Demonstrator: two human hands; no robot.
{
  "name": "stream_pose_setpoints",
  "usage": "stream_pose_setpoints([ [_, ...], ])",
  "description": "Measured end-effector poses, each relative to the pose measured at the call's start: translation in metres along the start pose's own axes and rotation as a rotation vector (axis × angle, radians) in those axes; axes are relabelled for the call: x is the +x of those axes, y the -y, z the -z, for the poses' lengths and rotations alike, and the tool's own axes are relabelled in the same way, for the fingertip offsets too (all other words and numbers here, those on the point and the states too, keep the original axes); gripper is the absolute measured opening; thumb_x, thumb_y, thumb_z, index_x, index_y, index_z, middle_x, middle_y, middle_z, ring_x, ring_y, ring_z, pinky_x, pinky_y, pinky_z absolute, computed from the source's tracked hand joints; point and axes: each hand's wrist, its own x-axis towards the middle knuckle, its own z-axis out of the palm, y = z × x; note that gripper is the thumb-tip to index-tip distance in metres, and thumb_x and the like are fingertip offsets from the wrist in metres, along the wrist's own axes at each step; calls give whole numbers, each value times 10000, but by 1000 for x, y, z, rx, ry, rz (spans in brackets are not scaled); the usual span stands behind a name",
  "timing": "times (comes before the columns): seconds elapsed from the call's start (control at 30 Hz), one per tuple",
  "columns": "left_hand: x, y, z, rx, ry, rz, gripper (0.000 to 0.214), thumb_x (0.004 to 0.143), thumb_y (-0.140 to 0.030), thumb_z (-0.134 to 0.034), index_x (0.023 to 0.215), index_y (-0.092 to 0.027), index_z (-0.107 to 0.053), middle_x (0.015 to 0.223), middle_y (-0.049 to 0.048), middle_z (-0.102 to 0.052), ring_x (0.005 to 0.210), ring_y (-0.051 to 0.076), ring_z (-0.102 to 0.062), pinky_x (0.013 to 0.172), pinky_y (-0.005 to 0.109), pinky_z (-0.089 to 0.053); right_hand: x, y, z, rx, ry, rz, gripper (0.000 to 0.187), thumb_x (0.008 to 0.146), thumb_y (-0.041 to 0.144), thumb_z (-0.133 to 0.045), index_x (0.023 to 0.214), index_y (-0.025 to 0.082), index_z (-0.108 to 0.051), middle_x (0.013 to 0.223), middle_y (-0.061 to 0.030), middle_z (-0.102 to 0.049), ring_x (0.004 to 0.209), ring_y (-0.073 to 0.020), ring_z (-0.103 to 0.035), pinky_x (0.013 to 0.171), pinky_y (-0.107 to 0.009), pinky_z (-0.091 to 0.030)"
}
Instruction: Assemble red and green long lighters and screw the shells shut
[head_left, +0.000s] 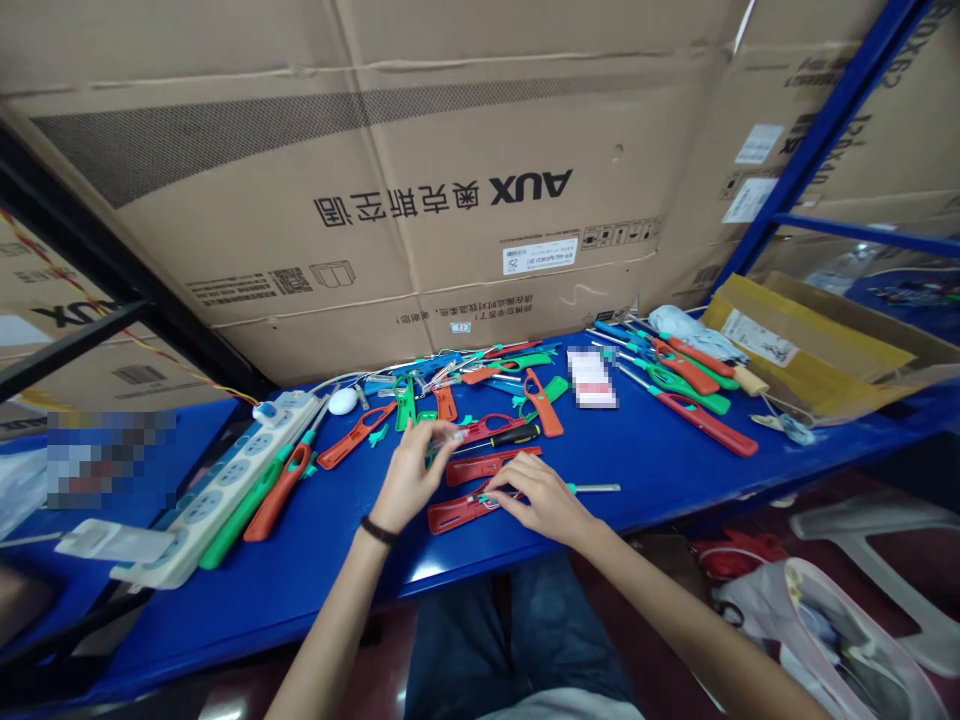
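Note:
My left hand (412, 472) is raised a little above the blue table (645, 450), its fingertips pinched on a small clear part I cannot name. My right hand (541, 497) rests on the table with fingers pressed onto an open red lighter shell (456, 512) that has thin wires and a teal piece inside. A second red shell half (484, 465) lies just beyond it. A black-handled screwdriver (504, 438) lies behind that. A thin metal tube (596, 488) sticks out to the right of my right hand.
Several red, orange and green long-nosed lighters (694, 400) and loose shells litter the table's back and right. A white power strip (225, 480) lies at left beside green and orange lighters (259, 500). Large cardboard boxes (420, 200) wall the back. A plastic bag (832, 630) sits at lower right.

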Motion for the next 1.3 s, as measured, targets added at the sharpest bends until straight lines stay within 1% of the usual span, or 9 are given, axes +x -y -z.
stream_pose_setpoints([
  [0.03, -14, -1, 1, -42, 0, -112, 145, 906, -333, -508, 981, -226, -569, 976, 12, -685, 914, 172, -650, 1067, 453, -336, 0, 0, -1, 4, -8, -2, 89, 918, 243, -540, 911, 205, -621, 853, -22, -679, 815, -168, -567, 796, -303, -441],
  [0.1, -38, -3, 1, -71, 0, -225, 133, 914, -309, -500, 1002, -232, -564, 973, 8, -685, 913, 170, -648, 1108, 516, -246, 0, 0, -2, 6, -17, 0, 87, 917, 235, -543, 914, 206, -625, 858, -19, -682, 811, -168, -565, 788, -301, -432],
  [0.2, -61, -3, -5, -72, -23, -281, 139, 914, -270, -514, 1040, -233, -561, 963, 7, -683, 895, 163, -649, 1122, 543, -205, -1, 0, -3, 5, -23, 10, 85, 913, 240, -553, 915, 202, -629, 842, -18, -680, 799, -168, -560, 777, -302, -419],
  [0.3, -71, -5, -12, -76, -69, -289, 159, 907, -239, -535, 1065, -232, -554, 965, 8, -682, 904, 161, -644, 1129, 545, -196, -1, 2, -4, 7, -28, 8, 88, 912, 251, -556, 910, 199, -627, 826, -16, -679, 780, -165, -556, 760, -299, -408],
  [0.47, -76, -7, -17, -42, -105, -271, 159, 909, -223, -530, 1066, -230, -556, 967, 12, -679, 900, 165, -638, 1125, 562, -193, 0, 3, -3, -6, -26, -8, 89, 906, 267, -564, 883, 193, -608, 830, -20, -672, 779, -165, -552, 760, -300, -401],
  [0.8, -76, -10, -15, 11, -91, -280, 166, 907, -230, -525, 1066, -240, -573, 956, 10, -687, 884, 171, -642, 1128, 594, -139, 0, 2, -3, -25, 15, -7, 114, 921, 284, -534, 888, 198, -602, 842, -29, -676, 800, -174, -558, 771, -311, -398],
  [1.1, -77, -12, -13, 32, -77, -282, 171, 904, -224, -535, 1068, -241, -580, 966, 4, -690, 889, 165, -636, 1137, 586, -95, -1, 1, -3, -13, 16, 10, 131, 929, 289, -525, 888, 191, -601, 842, -29, -675, 789, -171, -547, 762, -309, -387],
  [1.3, -77, -12, -12, 37, -103, -273, 154, 902, -219, -541, 1050, -233, -581, 954, 3, -692, 879, 162, -637, 1136, 588, -85, -1, 1, -3, -13, 31, 3, 124, 926, 291, -533, 890, 196, -603, 843, -27, -676, 793, -171, -550, 767, -312, -387],
])
